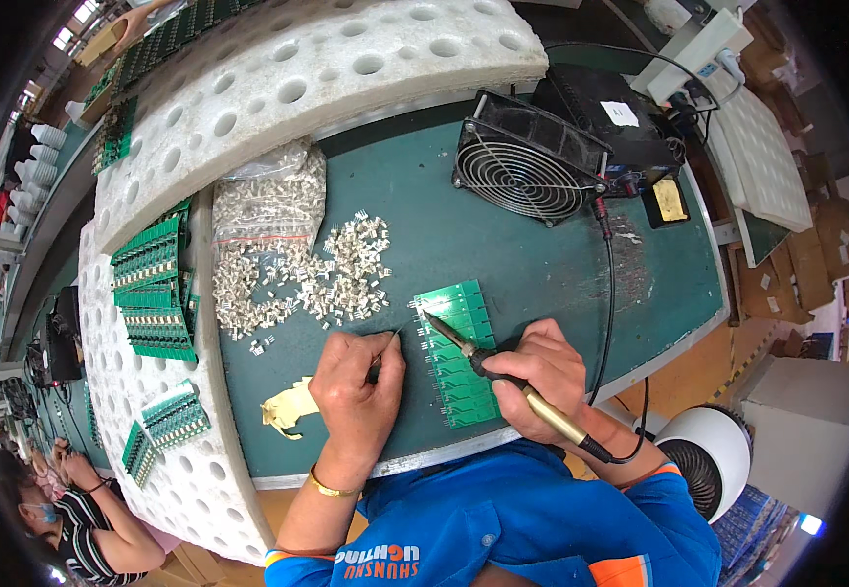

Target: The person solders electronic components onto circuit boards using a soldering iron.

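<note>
A green circuit board panel (pixel 462 367) lies on the bench in front of me, with rows of pins sticking out along its left edge. My right hand (pixel 547 377) is closed round a soldering iron (pixel 554 415) with a gold-coloured handle. The iron's tip rests at or just over the panel's upper left edge; contact is hard to tell. Left of the panel, my left hand (pixel 356 386) pinches a thin strand of what looks like solder wire, its end poking out towards the board. Beside that hand lies a crumpled yellow piece (pixel 290 408).
Small white connectors (pixel 346 269) lie heaped beyond my left hand, below a clear bag (pixel 273 191) of more. White foam blocks (pixel 322 78) hold green boards (pixel 156 284). At the far right stand a black fan (pixel 522 161) and a sponge holder (pixel 670 202). The iron's cord crosses the right side.
</note>
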Available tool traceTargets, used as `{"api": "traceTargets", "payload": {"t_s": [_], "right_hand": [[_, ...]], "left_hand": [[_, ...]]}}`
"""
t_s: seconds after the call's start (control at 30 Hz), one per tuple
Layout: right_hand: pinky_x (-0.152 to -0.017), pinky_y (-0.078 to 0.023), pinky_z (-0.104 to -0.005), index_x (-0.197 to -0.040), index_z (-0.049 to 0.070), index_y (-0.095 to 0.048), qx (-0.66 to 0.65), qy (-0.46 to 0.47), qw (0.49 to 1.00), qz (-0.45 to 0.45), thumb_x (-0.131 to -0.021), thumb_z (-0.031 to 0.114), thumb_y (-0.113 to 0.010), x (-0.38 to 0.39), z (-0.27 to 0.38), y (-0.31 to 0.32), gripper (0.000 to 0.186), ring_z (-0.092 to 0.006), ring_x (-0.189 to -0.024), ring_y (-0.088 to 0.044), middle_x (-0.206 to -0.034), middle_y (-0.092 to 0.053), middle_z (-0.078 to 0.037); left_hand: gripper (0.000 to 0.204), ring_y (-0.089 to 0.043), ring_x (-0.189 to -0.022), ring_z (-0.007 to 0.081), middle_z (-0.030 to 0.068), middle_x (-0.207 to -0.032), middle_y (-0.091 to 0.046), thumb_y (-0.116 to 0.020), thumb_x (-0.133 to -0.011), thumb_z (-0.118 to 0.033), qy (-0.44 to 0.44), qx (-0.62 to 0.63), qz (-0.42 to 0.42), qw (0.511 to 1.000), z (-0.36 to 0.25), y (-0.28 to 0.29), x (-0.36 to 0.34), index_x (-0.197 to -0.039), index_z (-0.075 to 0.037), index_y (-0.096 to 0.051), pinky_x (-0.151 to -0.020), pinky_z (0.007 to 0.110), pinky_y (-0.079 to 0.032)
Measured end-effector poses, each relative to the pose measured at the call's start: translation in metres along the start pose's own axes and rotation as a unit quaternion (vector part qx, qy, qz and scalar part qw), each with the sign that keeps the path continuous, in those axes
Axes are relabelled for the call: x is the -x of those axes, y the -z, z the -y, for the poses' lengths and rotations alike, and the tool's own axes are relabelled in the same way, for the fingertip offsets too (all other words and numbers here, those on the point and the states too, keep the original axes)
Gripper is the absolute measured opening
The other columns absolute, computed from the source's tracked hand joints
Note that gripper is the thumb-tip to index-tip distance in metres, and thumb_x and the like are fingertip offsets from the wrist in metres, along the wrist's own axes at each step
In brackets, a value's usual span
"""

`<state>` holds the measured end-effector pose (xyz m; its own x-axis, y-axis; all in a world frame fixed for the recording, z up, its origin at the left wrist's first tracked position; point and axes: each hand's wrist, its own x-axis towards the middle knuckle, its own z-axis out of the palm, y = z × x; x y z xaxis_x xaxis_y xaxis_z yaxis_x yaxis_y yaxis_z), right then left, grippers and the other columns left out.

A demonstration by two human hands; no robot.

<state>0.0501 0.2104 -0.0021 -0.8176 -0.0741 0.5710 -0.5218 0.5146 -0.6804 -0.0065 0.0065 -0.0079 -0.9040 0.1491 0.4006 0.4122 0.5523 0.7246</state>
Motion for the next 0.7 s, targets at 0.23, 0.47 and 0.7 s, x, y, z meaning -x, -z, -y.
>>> {"api": "traceTargets", "payload": {"t_s": [0.23,0.47,0.7], "right_hand": [[-0.065,-0.043,-0.0366,-0.097,0.003,-0.064,0.005,0.001,1.000,-0.004,-0.079,0.005,-0.066,0.0013,0.0009,-0.0003,0.019,-0.0195,-0.050,-0.050,-0.061,-0.056,-0.004],[-0.064,-0.044,-0.0370,-0.097,0.003,-0.064,0.010,0.004,1.000,0.008,-0.085,0.011,-0.066,0.0027,0.0024,0.0008,0.015,-0.0198,-0.051,-0.052,-0.062,-0.057,-0.004],[-0.064,-0.044,-0.0373,-0.097,0.002,-0.064,0.014,0.002,1.000,0.006,-0.086,0.016,-0.069,0.0052,0.0045,0.0005,0.019,-0.0208,-0.051,-0.051,-0.061,-0.056,-0.005]], "left_hand": [[0.010,-0.058,-0.059,0.0187,0.0099,-0.068,-0.060,-0.075,-0.076,0.004,0.024,-0.003,0.012,1.000,-0.0032,0.0030,0.0005,-0.083,-0.001,-0.072,-0.053,0.030,-0.045],[0.009,-0.058,-0.058,0.0176,0.0090,-0.067,-0.060,-0.075,-0.076,0.004,0.024,0.004,0.014,1.000,-0.0028,0.0022,0.0008,-0.082,-0.001,-0.072,-0.051,0.029,-0.045],[0.009,-0.057,-0.057,0.0172,0.0088,-0.067,-0.059,-0.075,-0.075,0.005,0.027,0.008,0.017,0.999,-0.0031,0.0013,0.0008,-0.082,-0.001,-0.072,-0.051,0.029,-0.044]]}}
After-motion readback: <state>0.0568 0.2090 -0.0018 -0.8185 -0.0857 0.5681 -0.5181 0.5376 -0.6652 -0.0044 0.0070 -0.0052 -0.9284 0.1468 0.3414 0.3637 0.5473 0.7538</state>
